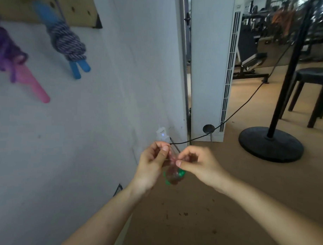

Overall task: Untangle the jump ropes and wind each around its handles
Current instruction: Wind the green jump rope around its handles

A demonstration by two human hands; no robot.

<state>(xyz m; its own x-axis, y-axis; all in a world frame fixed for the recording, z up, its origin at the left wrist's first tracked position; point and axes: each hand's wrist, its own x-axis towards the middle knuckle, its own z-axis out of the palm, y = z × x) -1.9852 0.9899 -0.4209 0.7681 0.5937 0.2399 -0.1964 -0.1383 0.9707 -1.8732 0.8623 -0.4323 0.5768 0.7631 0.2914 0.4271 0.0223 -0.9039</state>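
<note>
Fingers point(165, 148) of both hands pinched on green-handled rope bundle point(174, 175).

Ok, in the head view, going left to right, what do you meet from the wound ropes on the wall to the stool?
Pink-handled purple rope bundle → blue-handled striped rope bundle → left hand → right hand → white tower unit → round black stand base → black stool.

Light: dim, flat indoor, soft shadows | Glare: small blue glow on white wall plug adapter point(161, 134) | Blur: motion smear on blue-handled wound rope point(67, 39) and far gym equipment point(281, 22) | Distortion: wide-angle bending at white wall panel point(208, 69) edges
</note>
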